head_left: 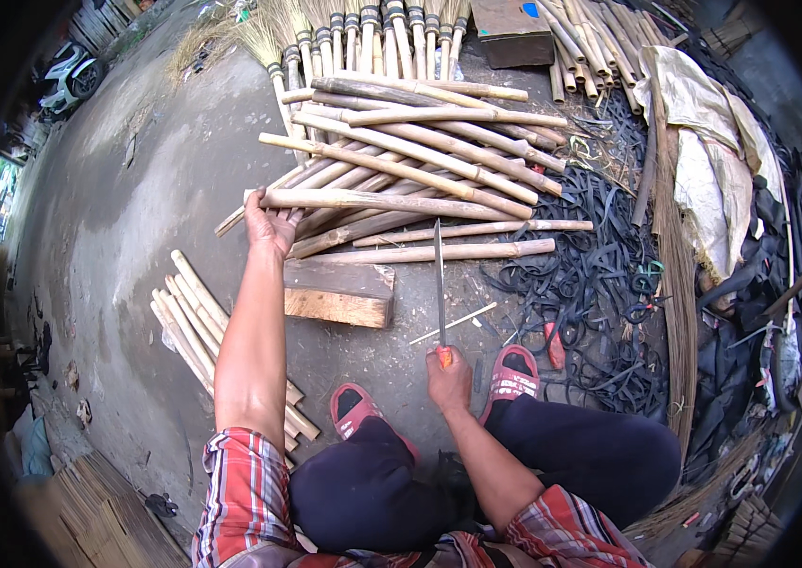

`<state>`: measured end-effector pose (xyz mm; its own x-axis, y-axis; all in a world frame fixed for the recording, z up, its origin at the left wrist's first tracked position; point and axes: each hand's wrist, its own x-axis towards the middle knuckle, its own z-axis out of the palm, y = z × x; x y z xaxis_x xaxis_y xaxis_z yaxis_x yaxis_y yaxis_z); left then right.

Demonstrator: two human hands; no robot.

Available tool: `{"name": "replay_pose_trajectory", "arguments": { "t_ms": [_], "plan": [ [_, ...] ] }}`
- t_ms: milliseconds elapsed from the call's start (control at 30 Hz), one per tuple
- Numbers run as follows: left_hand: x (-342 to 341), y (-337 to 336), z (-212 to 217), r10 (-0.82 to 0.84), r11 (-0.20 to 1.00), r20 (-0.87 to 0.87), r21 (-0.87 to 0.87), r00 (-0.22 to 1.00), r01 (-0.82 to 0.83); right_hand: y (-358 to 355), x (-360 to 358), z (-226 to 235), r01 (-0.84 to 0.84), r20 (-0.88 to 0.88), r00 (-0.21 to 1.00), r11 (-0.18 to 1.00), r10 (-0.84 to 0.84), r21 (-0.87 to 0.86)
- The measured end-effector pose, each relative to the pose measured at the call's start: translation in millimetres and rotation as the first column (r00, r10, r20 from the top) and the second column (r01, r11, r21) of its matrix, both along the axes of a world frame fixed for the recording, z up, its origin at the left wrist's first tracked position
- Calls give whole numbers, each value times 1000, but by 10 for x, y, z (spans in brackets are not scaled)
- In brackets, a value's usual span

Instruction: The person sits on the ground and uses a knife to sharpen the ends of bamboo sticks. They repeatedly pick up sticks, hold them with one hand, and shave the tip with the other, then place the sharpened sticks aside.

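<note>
My left hand (pixel 270 227) is closed round the left end of a pale bamboo stick (pixel 391 201). That stick lies across the near side of a criss-crossed pile of bamboo sticks (pixel 420 144). In my right hand (pixel 449 381) is a long, narrow knife (pixel 440 284), gripped by its orange handle. The blade points away from me, its tip close to the nearer sticks of the pile. Between my two hands, on the ground, sits a squared wooden block (pixel 339 295) with a pale cut face.
A smaller bundle of bamboo sticks (pixel 194 327) lies left of my forearm. Finished-looking brooms (pixel 391 38) line the far side. Black rubber strips (pixel 590 275) spread over the right, beside a whitish sack (pixel 713 170). A brown box (pixel 512 36) and more bamboo (pixel 599 43) are at the back right.
</note>
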<state>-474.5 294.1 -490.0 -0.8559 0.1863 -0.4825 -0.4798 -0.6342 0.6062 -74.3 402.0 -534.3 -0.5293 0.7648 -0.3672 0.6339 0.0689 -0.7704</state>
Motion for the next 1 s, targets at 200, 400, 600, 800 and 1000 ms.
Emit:
{"name": "replay_pose_trajectory", "arguments": {
  "t_ms": [200,400,600,800,1000],
  "plan": [
    [492,-104,1201,246,968,-360,132,900,-212,72,-14,224,19,-94,995,997,-12,71],
    [1203,-968,2398,306,950,-653,166,693,-263,90,-68,573,-128,-207,956,933,207,337],
    [1713,-1952,2961,393,894,-681,126,619,-429,119,102,326,-109,107,990,982,93,152],
    [2159,-2956,3422,383,881,-750,120,539,-458,93,279,-59,-71,126,990,993,59,97],
    [2352,-3225,3566,273,763,-798,-160,537,-626,26,406,-309,-93,120,989,995,89,25]
  ]
}}
